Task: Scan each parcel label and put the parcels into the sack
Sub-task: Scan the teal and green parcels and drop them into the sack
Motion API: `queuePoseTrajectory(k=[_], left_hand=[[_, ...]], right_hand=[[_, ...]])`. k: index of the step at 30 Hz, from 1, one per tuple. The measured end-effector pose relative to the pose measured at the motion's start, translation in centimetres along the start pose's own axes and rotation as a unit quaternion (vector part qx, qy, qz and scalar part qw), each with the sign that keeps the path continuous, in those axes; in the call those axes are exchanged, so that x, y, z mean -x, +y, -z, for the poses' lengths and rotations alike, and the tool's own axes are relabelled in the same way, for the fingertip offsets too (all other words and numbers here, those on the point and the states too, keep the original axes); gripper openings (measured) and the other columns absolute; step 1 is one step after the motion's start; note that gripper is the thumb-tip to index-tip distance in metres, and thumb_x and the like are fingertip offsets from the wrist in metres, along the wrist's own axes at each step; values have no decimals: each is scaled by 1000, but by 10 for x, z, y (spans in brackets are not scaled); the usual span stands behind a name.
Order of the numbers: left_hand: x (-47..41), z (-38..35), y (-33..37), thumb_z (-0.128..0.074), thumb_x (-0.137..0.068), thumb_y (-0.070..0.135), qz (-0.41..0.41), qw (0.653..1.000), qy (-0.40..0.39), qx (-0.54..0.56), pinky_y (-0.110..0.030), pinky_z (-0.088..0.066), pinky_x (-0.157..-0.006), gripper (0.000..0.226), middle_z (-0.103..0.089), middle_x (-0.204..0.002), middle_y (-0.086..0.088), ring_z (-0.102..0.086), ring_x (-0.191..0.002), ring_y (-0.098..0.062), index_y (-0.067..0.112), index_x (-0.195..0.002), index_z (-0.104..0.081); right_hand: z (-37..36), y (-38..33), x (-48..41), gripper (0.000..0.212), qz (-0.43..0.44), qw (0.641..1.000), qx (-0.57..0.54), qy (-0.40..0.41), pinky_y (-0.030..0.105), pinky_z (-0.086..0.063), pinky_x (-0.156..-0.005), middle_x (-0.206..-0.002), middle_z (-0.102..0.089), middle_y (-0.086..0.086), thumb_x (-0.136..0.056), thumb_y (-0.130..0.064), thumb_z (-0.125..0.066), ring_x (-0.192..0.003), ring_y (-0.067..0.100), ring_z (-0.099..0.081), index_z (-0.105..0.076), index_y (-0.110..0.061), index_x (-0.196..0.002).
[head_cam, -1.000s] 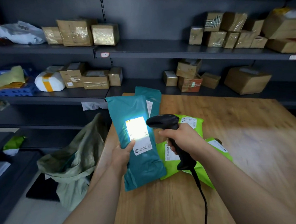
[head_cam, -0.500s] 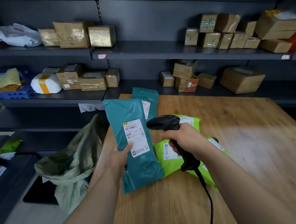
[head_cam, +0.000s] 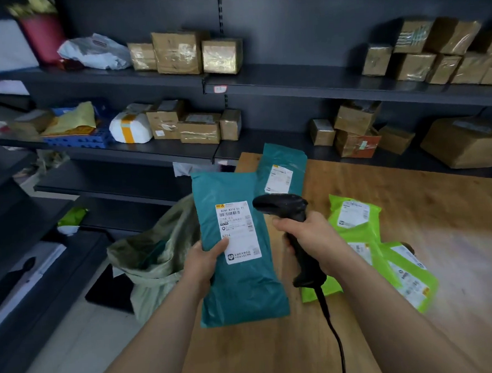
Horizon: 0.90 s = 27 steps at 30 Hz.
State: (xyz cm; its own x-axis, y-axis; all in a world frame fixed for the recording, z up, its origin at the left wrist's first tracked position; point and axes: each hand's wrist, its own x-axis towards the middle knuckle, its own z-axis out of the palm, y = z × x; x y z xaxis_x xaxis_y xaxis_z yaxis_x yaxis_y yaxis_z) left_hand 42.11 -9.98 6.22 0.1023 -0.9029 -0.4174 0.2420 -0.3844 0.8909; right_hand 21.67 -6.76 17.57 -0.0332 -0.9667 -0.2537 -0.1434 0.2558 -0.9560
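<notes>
My left hand (head_cam: 204, 261) grips a teal parcel (head_cam: 239, 284) by its left edge, thumb on the white label (head_cam: 237, 230), holding it upright over the table's left edge. My right hand (head_cam: 308, 237) holds a black corded scanner (head_cam: 286, 209) by its handle, nose pointing left at the label. A second teal parcel (head_cam: 281, 169) lies on the wooden table (head_cam: 413, 205) behind. Several lime-green parcels (head_cam: 356, 222) lie to the right of the scanner. An open green woven sack (head_cam: 154, 255) stands on the floor left of the table.
Dark metal shelving (head_cam: 290, 82) runs behind the table, stacked with taped cardboard boxes (head_cam: 179, 52) and bags. A low dark shelf unit (head_cam: 28, 271) stands at the left. The scanner cable (head_cam: 335, 339) trails down across the table front.
The scanner light on the label has gone out. My left hand has carried the teal parcel leftward, off the table edge toward the sack; the view has swung left.
</notes>
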Motion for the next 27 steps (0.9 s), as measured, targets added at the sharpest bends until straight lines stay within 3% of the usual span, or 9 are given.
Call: queuePoseTrajectory(k=[3, 8, 13, 18, 23, 27], left_hand=[[-2, 45, 13, -71, -86, 17, -9, 1000, 30, 2, -47, -58, -83, 31, -73, -106, -9, -71, -93, -29, 10, -116, -63], [-18, 141, 40, -62, -90, 6, -12, 996, 83, 20, -48, -56, -84, 28, -70, -110, -13, -68, -95, -33, 8, -118, -59], [-47, 256, 73, -65, -90, 8, -15, 992, 126, 12, -50, -56, -86, 30, -70, -110, -11, -69, -95, -32, 8, -119, -59], [-81, 350, 104, -69, -88, 15, -9, 991, 134, -21, -49, -57, -84, 34, -71, -109, -10, -70, -92, -30, 9, -120, -59], [-130, 386, 125, -65, -91, 15, 26, 993, 100, -48, -47, -59, -77, 29, -72, -104, -12, -71, -89, -31, 10, -119, -61], [-185, 376, 128, -61, -93, 12, 51, 994, 78, -54, -39, -58, -70, 28, -72, -103, -11, -70, -88, -30, 8, -121, -61]], right_hand=[[-43, -4, -11, 22, -11, 999, -8, -34, 25, -38, -42, -51, -52, 5, -90, -18, -66, -42, 18, -45, -55, -8, -73], [-134, -12, -31, 28, -15, 997, -7, -73, 26, -38, -45, -53, -53, 8, -90, -20, -66, -42, 18, -46, -56, -9, -66], [-238, -24, -52, 32, -27, 996, -14, -84, 31, -38, -50, -56, -53, 13, -90, -24, -67, -47, 23, -47, -56, -5, -67], [-330, -33, -75, 33, -46, 997, -22, -58, 26, -38, -44, -52, -54, 7, -91, -23, -67, -41, 16, -47, -56, -4, -66], [-376, -34, -103, 26, -93, 995, -43, -8, 31, -38, -49, -59, -53, 10, -91, -22, -68, -48, 20, -48, -57, -4, -76], [-383, -27, -141, 28, -102, 993, -40, 41, 31, -39, -49, -56, -54, 8, -90, -24, -68, -48, 21, -48, -57, -5, -72]])
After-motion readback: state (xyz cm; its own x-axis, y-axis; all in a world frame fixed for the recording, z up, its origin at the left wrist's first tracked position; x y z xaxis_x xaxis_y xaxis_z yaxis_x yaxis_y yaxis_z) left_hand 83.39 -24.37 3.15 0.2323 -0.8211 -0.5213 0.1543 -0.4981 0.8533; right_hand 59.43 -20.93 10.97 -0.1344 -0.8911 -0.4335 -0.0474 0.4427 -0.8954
